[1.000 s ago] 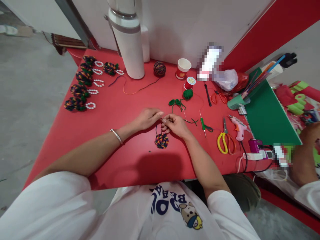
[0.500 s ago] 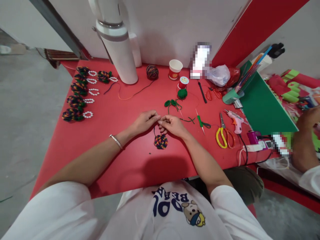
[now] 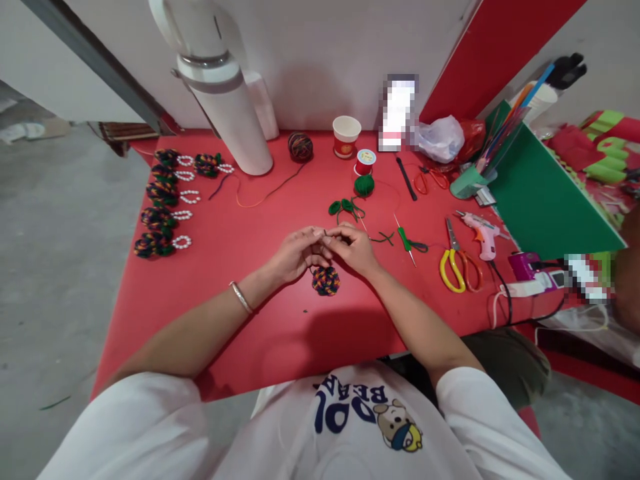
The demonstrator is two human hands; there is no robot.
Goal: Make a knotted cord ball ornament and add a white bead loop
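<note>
Thumb and fingers of my left hand pinch together, meeting the fingertips of my right hand, which is also closed in a pinch. Between them is a dark strand of yarn, mostly hidden by the fingers. Just below hangs or lies a round multicoloured crocheted piece in dark blue, orange and red; whether it touches the table I cannot tell. Beyond my right hand lie small green crocheted leaves with a thin needle beside them. A green-handled crochet hook rests further right.
Finished yarn pieces with white bead loops line the table's left. At the back stand a white flask, a yarn ball, a paper cup and green yarn. Yellow-handled scissors and a pink glue gun lie right.
My hands have drawn closer together, my left fingers now more spread over the strand. The crocheted piece sits nearer to the fingers. The view has shifted slightly.
</note>
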